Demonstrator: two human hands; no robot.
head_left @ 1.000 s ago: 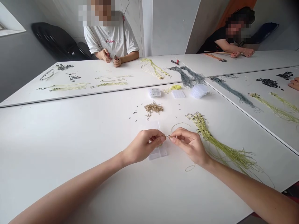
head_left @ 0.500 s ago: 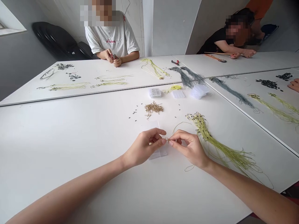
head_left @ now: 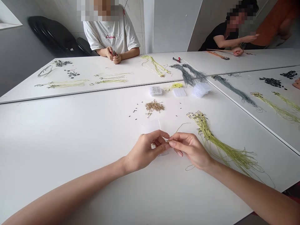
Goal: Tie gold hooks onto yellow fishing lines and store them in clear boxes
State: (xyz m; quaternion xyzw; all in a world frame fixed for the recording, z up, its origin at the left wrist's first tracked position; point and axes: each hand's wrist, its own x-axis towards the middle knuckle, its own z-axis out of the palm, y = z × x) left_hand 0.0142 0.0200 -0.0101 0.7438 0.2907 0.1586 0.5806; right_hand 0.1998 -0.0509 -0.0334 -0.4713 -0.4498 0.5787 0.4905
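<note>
My left hand and my right hand meet above the white table, their fingertips pinching a small brass hook. A thin yellow-green line rises from the pinch and curves right. My left hand partly hides a clear plastic box. To the right of my right hand lies a bundle of yellow-green lines with dark knots at its far end. Ahead of my hands is a pile of brass hooks, with scattered small black pieces to its left.
Several clear plastic boxes stand beyond the hook pile. Grey-green line bundles lie on adjoining white tables. A seated person works with a small tool. Another person sits at the far right.
My hands have drawn slightly closer over the box and turned the pinched hook a little. The person at the far right has lifted one arm from the table.
</note>
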